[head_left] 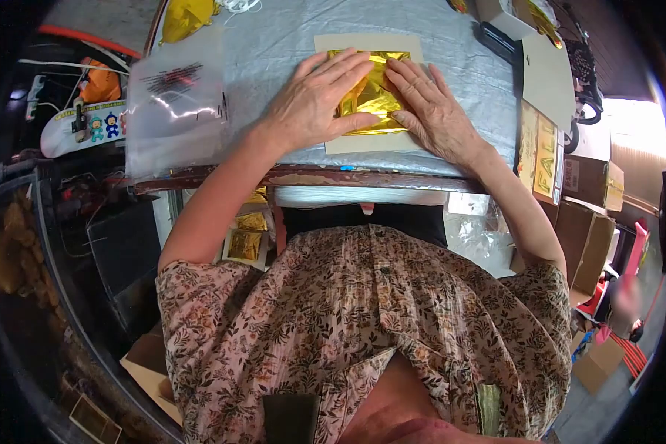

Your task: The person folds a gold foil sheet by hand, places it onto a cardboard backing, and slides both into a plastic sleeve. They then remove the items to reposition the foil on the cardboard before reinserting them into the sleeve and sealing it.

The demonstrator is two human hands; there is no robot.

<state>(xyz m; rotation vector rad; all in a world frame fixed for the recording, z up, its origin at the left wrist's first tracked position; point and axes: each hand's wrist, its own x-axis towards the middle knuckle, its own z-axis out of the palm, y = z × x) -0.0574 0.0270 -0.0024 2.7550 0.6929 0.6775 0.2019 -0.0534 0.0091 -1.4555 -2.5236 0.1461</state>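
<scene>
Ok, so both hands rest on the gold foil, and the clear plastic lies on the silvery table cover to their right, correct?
One thing is off: the head view shows the clear plastic on the left side, not the right. It does lie on the silvery table cover, and the left hand and right hand do rest on the gold foil.

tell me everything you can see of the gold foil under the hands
The gold foil is shiny, wrinkled and roughly rectangular. It lies on a larger beige card atop the silvery table cover. The left hand rests over its left part, the right hand over its right, hiding much of it.
</scene>
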